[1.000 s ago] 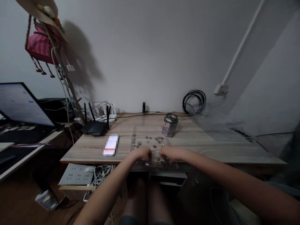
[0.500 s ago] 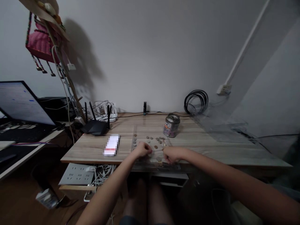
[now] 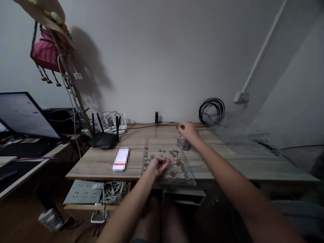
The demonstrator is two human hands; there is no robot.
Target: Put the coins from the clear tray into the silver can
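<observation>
The right hand [image 3: 187, 131] is up over the can [image 3: 183, 143], fingers pinched together at its top; can't tell if a coin is in them. The can stands by the far right corner of the clear tray [image 3: 188, 179]. The left hand [image 3: 159, 165] rests on the tray w/ fingers curled, touching the coins [image 3: 174, 158] spread there. The tray's near edge sticks out past the front edge of the desk [image 3: 101, 162]. A blurred card [image 3: 120, 159] lies just left of the tray. A router [image 3: 103, 137] sits far back left. Bare desk lies to the right of the can.
</observation>
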